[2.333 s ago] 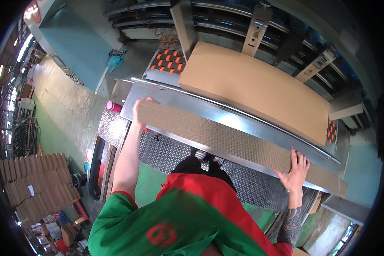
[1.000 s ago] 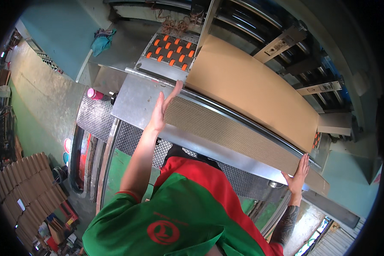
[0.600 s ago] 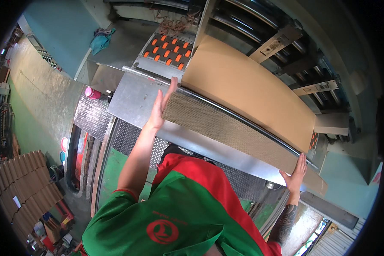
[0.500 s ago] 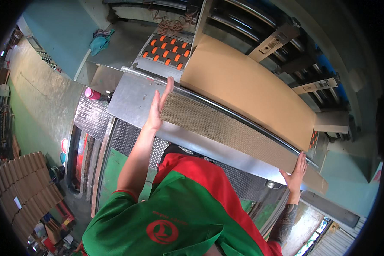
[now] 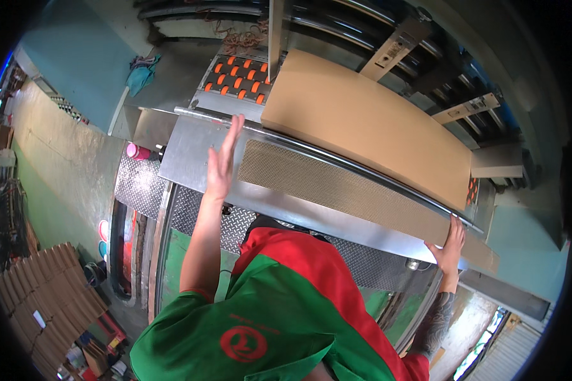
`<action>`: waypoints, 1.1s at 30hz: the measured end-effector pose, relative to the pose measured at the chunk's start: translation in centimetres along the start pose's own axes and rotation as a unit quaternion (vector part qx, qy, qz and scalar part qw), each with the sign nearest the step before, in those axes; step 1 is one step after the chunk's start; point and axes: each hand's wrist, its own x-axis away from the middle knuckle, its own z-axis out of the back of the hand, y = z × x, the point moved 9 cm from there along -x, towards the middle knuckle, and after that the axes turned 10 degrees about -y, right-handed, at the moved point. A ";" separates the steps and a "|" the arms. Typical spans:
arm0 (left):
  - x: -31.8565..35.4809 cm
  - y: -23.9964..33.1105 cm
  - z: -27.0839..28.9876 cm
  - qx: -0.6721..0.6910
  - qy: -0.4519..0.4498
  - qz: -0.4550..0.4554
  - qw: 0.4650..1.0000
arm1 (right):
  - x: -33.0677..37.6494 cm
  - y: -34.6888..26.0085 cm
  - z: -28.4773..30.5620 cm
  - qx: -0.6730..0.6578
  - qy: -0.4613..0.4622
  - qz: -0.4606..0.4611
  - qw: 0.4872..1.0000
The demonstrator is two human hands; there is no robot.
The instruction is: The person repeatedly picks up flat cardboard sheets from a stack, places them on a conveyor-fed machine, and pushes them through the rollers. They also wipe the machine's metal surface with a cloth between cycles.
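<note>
Where the block (image 5: 368,127) sits: beyond the rail (image 5: 337,149), orange rollers (image 5: 235,79) showing past its ends; a hard knock might skew it.
Counter (image 5: 190,149): smooth metal; low grip could let a light load slide toward the near edge.
Bundle (image 5: 337,187): long, narrow, corrugated, lying on the counter just short of the rail; pushed unevenly, its layers might fan or its ends slew.
Rail: close to both hands' fingertips; a sudden shove could jam skin against it.
Left hand (image 5: 221,168): at the bundle's left end, fingers straight, thumb wide; contact cannot be told, so that end may be unsteadied.
Right hand (image 5: 450,247): over the bundle near its right end, fingers extended, thumb wide; pressing here alone could pivot it.
</note>
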 end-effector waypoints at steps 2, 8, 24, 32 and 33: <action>0.5 0.8 -0.4 -0.004 0.003 -0.028 1.000 | 0.0 0.1 0.0 -0.005 0.000 -0.001 1.000; 1.3 -0.2 -1.9 -0.080 0.130 -0.057 0.987 | 0.0 0.0 0.1 -0.015 0.014 -0.001 1.000; 0.3 -1.3 -1.3 -0.092 0.154 -0.050 0.983 | -3.4 -5.9 1.3 -0.112 0.088 -0.092 0.986; -0.2 -2.3 -1.0 -0.072 0.146 -0.059 0.985 | -3.2 -5.5 1.9 -0.127 0.181 -0.089 0.971; -0.2 -2.6 -0.8 -0.080 0.155 -0.046 0.984 | -3.3 -5.5 2.1 -0.131 0.182 -0.086 0.971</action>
